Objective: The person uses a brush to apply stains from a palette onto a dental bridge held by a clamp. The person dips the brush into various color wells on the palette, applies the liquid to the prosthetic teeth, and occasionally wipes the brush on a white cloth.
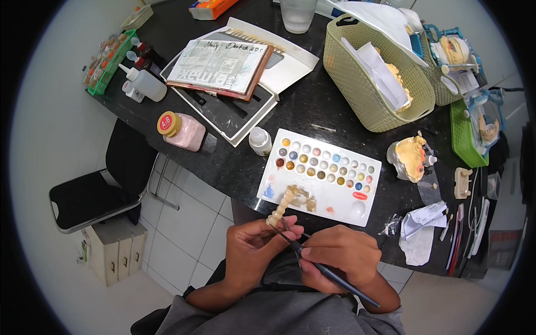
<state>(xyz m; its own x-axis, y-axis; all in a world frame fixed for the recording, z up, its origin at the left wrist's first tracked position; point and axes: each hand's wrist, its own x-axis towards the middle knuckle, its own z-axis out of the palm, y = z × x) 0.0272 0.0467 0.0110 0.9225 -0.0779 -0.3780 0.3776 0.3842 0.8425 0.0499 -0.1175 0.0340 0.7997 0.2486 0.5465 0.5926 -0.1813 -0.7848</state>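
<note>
My left hand pinches the lower end of a curved dental bridge, a row of cream tooth shapes that rises from the fingertips over the near edge of a white palette. In my right hand is a slim brush with a dark handle. Its tip points up and left at the base of the bridge, beside the left fingers. A thin dark metal piece shows near those fingertips; its kind is unclear. Rows of small wells with coloured pastes fill the palette, and brown, blue and pink smears mark its flat part.
A plaster dental model and crumpled paper stand to the right. Behind are a beige basket, an open shade-guide case with a notepad, a small white bottle and a pink powder jar.
</note>
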